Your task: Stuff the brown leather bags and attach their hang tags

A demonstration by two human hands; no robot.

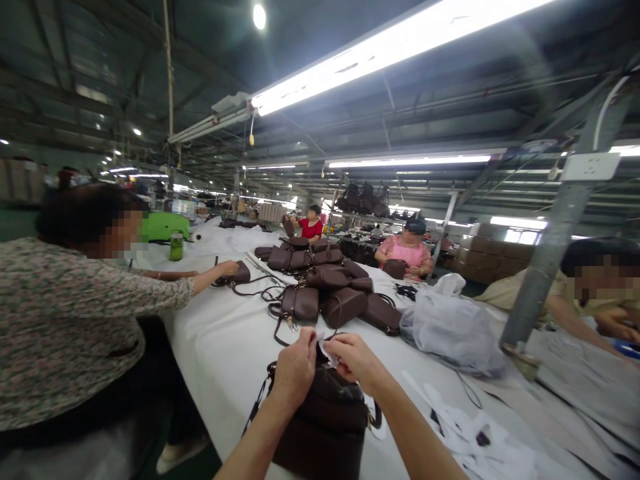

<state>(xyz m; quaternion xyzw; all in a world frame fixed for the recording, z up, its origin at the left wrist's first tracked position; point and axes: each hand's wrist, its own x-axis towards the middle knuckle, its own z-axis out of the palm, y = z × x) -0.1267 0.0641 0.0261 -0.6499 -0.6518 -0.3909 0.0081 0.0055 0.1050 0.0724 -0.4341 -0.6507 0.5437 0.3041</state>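
Observation:
A dark brown leather handbag (320, 433) stands on the white table (215, 360) right in front of me. Above its top, my left hand (296, 365) is closed in a pinch on a small, thin white piece (326, 353), which looks like paper or film. My right hand (356, 360) pinches the same white piece from the other side, its fingers curled. The bag's top edge is partly covered by both hands. A strap with metal fittings hangs at the bag's sides.
Beyond my hands lies a heap of brown handbags (345, 305) with straps. Right of it sits a clear plastic bag (453, 330), with white scraps (475, 433) nearer me. A metal post (545, 267) rises at the right. Co-workers sit around the table; one at left touches a small brown bag (241, 272).

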